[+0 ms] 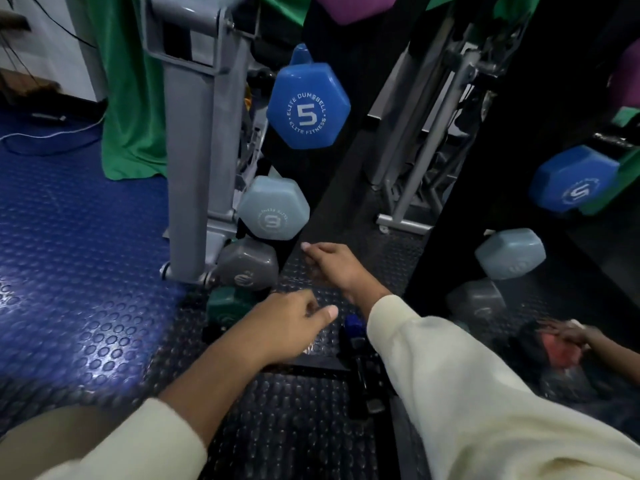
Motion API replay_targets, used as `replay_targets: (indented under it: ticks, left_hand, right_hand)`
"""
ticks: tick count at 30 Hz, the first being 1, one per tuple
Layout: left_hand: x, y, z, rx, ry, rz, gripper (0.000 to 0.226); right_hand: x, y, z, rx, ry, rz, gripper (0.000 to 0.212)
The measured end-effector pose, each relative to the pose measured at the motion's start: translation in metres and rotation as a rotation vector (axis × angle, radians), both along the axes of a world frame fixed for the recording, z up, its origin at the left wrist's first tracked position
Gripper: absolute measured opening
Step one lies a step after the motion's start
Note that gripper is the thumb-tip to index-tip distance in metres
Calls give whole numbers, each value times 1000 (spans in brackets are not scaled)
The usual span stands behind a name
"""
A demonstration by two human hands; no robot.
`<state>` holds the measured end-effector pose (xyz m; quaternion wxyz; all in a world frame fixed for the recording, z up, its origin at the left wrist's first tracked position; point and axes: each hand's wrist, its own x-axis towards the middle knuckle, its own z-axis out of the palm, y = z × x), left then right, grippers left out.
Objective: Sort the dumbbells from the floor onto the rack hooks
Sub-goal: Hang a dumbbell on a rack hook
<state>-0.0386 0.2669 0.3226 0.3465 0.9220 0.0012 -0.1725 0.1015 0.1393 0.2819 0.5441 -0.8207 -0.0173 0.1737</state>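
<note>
Both hands empty, loosely curled: left hand (287, 323), right hand (332, 268). Risk: right hand knocks grey dumbbell (247, 265) off the low rack (298, 188).

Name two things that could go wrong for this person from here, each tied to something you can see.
1. Both hands, left hand and right hand, reach low beside the rack; the blue 5 dumbbell hangs above them and could drop if the rack is knocked.
2. A dark blue dumbbell lies on the floor mat between the arms, partly hidden, and might be stepped on or missed.
</note>
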Motion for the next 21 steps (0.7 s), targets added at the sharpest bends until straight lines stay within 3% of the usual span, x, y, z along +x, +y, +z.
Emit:
replay_targets:
  ticks: [6,17,21]
  left_hand:
    - [35,-28,-62,-81,-40,59,49]
    - [96,-64,-172,61,104,67,51]
    - [113,-85,-215,95,135,55,55]
  right_hand:
    - [-49,-48,-62,55,90,-91,31]
    - [-95,-147,-183,77,384,-410,18]
    - [-97,-178,-226,27,454,-537,24]
